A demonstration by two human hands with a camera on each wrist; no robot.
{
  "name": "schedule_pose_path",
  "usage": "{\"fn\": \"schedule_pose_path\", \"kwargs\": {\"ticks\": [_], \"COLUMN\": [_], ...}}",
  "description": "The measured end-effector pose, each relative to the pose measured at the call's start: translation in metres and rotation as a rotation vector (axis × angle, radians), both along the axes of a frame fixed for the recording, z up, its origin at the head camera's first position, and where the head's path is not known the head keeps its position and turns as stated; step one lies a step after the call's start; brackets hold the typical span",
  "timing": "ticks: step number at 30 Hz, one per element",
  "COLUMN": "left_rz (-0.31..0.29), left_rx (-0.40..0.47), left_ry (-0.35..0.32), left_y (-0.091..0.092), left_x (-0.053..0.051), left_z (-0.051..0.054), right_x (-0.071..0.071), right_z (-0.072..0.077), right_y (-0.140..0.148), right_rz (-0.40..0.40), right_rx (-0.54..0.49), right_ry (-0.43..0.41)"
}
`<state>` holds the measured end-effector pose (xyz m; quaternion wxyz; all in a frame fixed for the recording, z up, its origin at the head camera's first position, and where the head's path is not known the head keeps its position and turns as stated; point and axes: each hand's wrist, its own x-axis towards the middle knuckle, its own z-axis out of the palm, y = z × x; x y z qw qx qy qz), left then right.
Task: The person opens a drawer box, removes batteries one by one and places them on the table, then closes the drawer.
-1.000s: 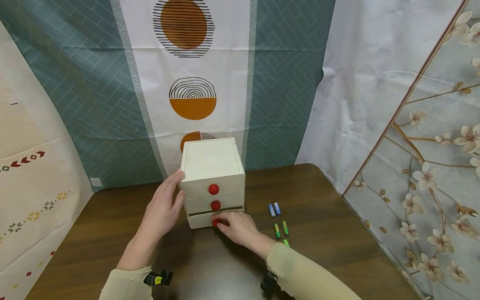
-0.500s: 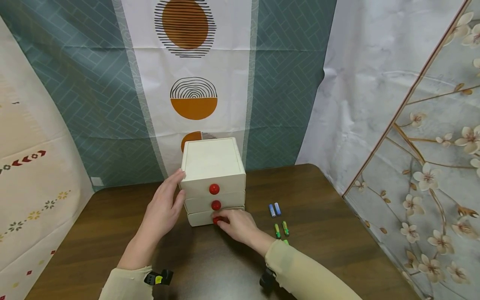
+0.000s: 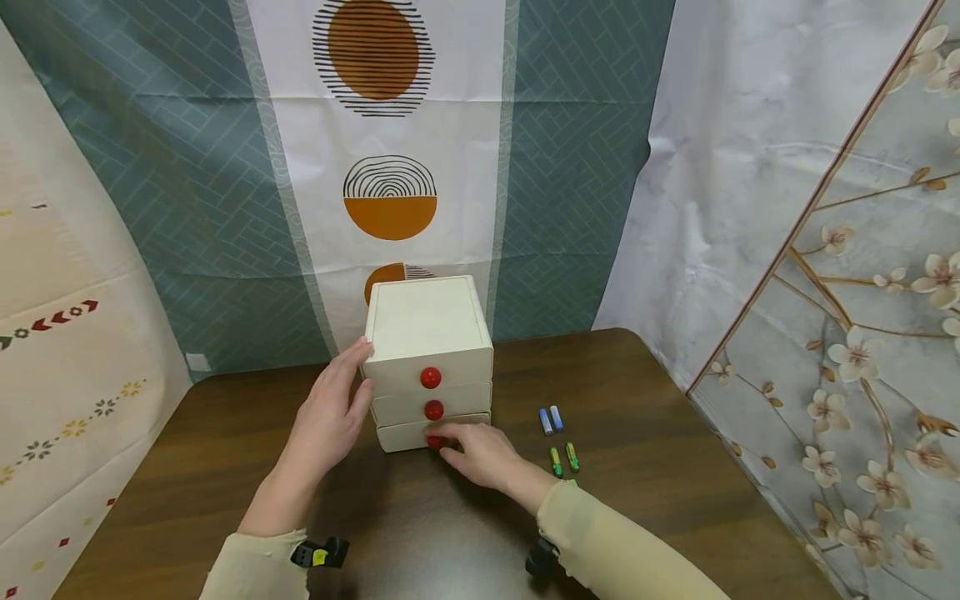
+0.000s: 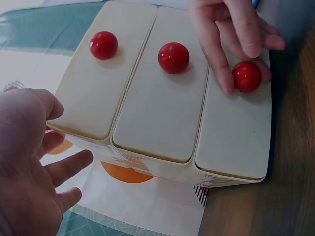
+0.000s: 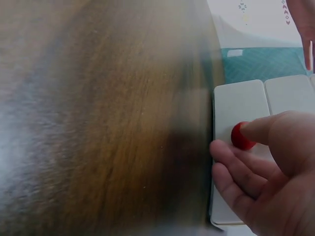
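Observation:
A small cream chest of three stacked drawers stands on the table, each drawer with a round red knob. My right hand is at the bottom drawer, its fingers and thumb pinching that drawer's red knob. The front of this drawer sits about level with the other fronts in the left wrist view. My left hand rests against the chest's left side with fingers spread, the thumb near the front edge. The middle knob and top knob are untouched.
Right of the chest lie two blue batteries and two green batteries. A bit of bright green shows at the right sleeve's edge. The brown wooden table ends at fabric hangings behind and beside it.
The bottom drawer, slightly out a second ago, has slid inward with my right hand at its knob. My left hand keeps its place on the chest's side.

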<state>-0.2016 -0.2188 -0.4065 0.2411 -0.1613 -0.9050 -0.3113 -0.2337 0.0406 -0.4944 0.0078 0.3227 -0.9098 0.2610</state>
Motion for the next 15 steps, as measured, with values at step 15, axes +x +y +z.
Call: {"fn": "schedule_pose_path", "kwargs": {"ticks": [15], "left_rz": [0.015], "left_rx": [-0.050], "left_ry": [-0.064], "left_y": [-0.007], "left_x": [0.009], "left_z": [0.007], "right_x": [0.021], "right_z": [0.004], "right_y": [0.026], "right_rz": [0.002], "right_rx": [-0.017], "right_ry": [0.086]}}
